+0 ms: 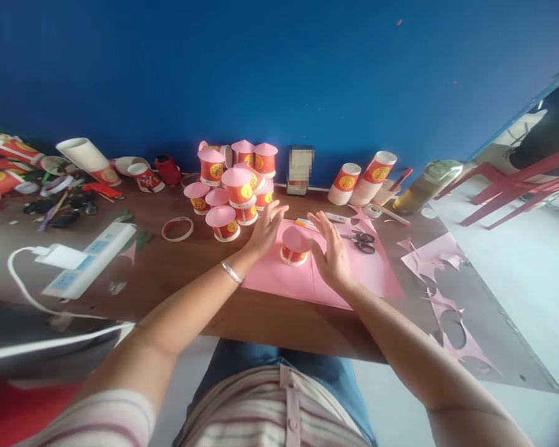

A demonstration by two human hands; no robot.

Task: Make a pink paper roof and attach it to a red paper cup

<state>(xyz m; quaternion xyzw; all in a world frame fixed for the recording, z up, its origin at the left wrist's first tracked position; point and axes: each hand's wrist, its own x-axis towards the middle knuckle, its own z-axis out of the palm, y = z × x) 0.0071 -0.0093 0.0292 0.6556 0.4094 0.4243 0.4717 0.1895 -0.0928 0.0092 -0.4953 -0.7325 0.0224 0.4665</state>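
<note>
A small red paper cup [294, 246] with a pink paper cap stands upside down on pink paper sheets [368, 276] on the brown table [181, 273]. My left hand [265, 228] hovers just left of the cup, fingers stretched out and apart, a bracelet on its wrist. To the right of the cup is my right hand [331, 251], also open with fingers extended. Neither hand holds anything; the cup stands between the two palms.
A pile of pink-capped red cups [235, 186] lies behind my left hand. Scissors [361, 241], a pen and tape rolls lie right of the paper. A white power strip [90, 257], a tape ring [177, 228], loose cups and pink scraps [440, 273] surround the work spot.
</note>
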